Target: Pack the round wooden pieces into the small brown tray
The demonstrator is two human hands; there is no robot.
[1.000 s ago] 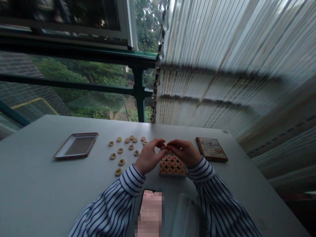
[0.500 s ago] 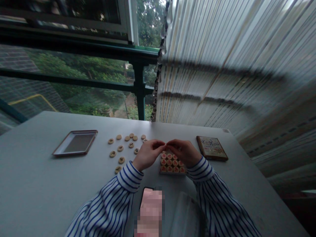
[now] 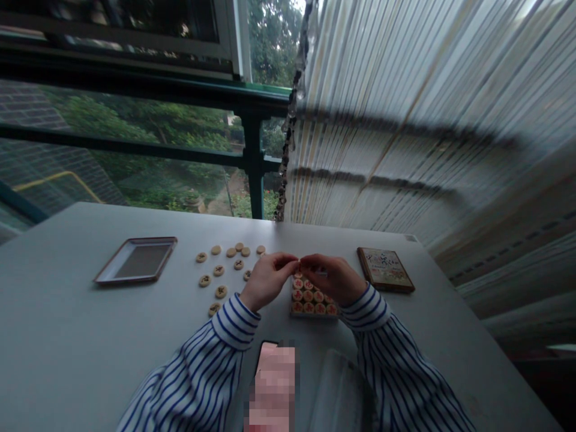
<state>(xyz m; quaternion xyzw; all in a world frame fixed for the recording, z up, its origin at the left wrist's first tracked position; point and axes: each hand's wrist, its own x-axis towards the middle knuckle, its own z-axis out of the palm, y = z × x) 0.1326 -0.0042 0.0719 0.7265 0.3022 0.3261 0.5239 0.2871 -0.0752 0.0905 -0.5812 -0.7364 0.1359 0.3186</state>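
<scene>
A: With the clock face centred on the case [image 3: 314,317] and 12 o'clock towards the window, where are the pieces?

B: Red-lettered xiangqi pieces [image 3: 308,308] stand in rows inside the case. Loose dark-lettered xiangqi pieces [image 3: 220,291] are scattered on the surface [image 3: 90,336] from 9 to 10 o'clock; a shallow tray [image 3: 144,262] lies farther out at 9 to 10, and a flat box [image 3: 386,269] at 2.

A: And the fingers?

B: The left hand [image 3: 269,281] reaches in from the 9 o'clock side and the right hand [image 3: 336,277] from 3. Their thumbs and forefingers are drawn close, tips meeting over the far-left corner, near 11; whether a piece is held there cannot be told.

A: Which step is in hand?

B: Probably the fitting of a red piece into the far row. The next move would call for pressing it level without disturbing its neighbours.

A: What differs from one second earlier?

B: The meeting fingertips have shifted slightly towards 9 o'clock, and more of the left column shows. The loose pieces keep their arrangement.
</scene>
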